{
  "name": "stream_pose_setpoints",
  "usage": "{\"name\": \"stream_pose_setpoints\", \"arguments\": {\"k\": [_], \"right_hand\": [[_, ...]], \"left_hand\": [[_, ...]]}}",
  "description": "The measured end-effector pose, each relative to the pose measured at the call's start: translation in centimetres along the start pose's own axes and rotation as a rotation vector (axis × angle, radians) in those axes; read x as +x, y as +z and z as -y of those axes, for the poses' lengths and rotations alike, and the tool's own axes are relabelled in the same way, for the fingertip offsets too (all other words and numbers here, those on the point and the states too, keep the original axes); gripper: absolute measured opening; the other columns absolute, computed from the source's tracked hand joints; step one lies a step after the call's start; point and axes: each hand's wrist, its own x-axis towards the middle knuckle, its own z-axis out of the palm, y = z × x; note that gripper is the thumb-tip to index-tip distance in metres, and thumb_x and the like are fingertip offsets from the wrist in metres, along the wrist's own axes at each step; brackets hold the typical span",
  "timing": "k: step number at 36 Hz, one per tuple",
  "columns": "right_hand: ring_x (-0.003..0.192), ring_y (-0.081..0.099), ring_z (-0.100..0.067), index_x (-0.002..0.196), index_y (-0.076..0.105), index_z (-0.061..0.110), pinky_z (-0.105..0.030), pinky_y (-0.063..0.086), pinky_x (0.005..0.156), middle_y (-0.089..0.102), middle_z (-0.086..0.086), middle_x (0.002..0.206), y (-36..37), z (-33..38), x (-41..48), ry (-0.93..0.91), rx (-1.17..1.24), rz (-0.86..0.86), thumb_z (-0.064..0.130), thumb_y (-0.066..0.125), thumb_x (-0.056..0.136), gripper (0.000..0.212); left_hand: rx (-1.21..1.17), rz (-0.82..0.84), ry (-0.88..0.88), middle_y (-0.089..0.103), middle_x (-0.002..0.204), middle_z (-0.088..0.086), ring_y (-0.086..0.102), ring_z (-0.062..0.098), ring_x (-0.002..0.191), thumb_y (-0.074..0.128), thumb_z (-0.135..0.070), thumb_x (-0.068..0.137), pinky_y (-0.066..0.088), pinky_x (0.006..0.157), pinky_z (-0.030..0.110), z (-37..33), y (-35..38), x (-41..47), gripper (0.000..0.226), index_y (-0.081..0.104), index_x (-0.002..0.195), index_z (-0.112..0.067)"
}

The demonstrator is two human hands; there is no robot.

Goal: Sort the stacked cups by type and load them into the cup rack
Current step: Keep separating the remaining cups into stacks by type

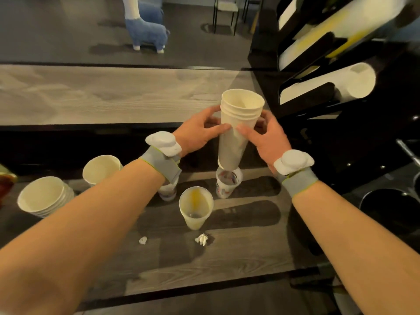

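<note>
Both hands hold a tall stack of plain white paper cups point(236, 133) upright above the counter. My left hand point(200, 130) grips its left side and my right hand point(266, 137) its right side, thumbs meeting on the front. Directly below the stack stands a printed cup point(227, 185). A translucent cup with a yellow tint point(196, 209) stands nearer me. A single white cup point(101, 170) and a short stack of white cups point(44, 197) sit at the left. The black cup rack point(318, 71) at the right holds rows of white cups lying in its tubes.
Another printed cup point(168, 192) is half hidden under my left wrist. Two crumpled paper scraps point(201, 239) lie on the wooden counter point(227, 258). A dark round basin point(391, 208) sits at the right. A blue animal figure point(147, 30) stands on the floor beyond.
</note>
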Motion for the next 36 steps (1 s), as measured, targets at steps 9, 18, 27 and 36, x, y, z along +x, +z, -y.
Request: {"name": "stream_pose_setpoints", "arguments": {"k": [9, 18, 27, 36], "right_hand": [[0.109, 0.062, -0.008, 0.128, 0.050, 0.030, -0.039, 0.052, 0.097, 0.065, 0.008, 0.119, 1.5, 3.7, -0.7, -0.021, 0.035, 0.053, 0.046, 0.076, 0.077, 0.059], [0.102, 0.064, -0.006, 0.127, 0.045, 0.025, -0.037, 0.055, 0.092, 0.066, 0.012, 0.111, 6.0, 6.6, -2.3, -0.052, -0.001, 0.144, 0.035, 0.067, 0.088, 0.045], [0.103, 0.060, -0.011, 0.125, 0.044, 0.024, -0.030, 0.055, 0.084, 0.059, 0.007, 0.117, 12.1, 9.7, -3.8, -0.069, -0.061, 0.206, 0.049, 0.075, 0.076, 0.063], [0.101, 0.063, -0.014, 0.133, 0.047, 0.019, -0.026, 0.057, 0.074, 0.062, 0.001, 0.120, 16.9, 12.5, -4.8, -0.105, -0.093, 0.344, 0.048, 0.072, 0.080, 0.066]], "left_hand": [[-0.146, -0.015, 0.000, 0.057, 0.134, 0.000, 0.055, 0.013, 0.124, 0.055, -0.025, 0.099, 0.048, 0.103, 0.032, -2.1, -2.9, -3.1, 0.049, 0.035, 0.145, -0.023], [-0.206, -0.164, -0.051, 0.060, 0.129, 0.010, 0.060, 0.019, 0.120, 0.048, -0.021, 0.102, 0.051, 0.101, 0.039, -0.5, -7.5, -7.6, 0.032, 0.041, 0.133, -0.021], [-0.195, -0.280, -0.038, 0.063, 0.127, -0.002, 0.062, 0.009, 0.115, 0.053, -0.019, 0.099, 0.051, 0.099, 0.030, 0.1, -11.6, -13.0, 0.038, 0.048, 0.138, -0.019], [-0.174, -0.316, -0.086, 0.064, 0.128, -0.005, 0.061, 0.011, 0.119, 0.075, -0.038, 0.082, 0.046, 0.107, 0.042, 1.3, -15.7, -17.9, 0.064, 0.044, 0.135, -0.024]]}}
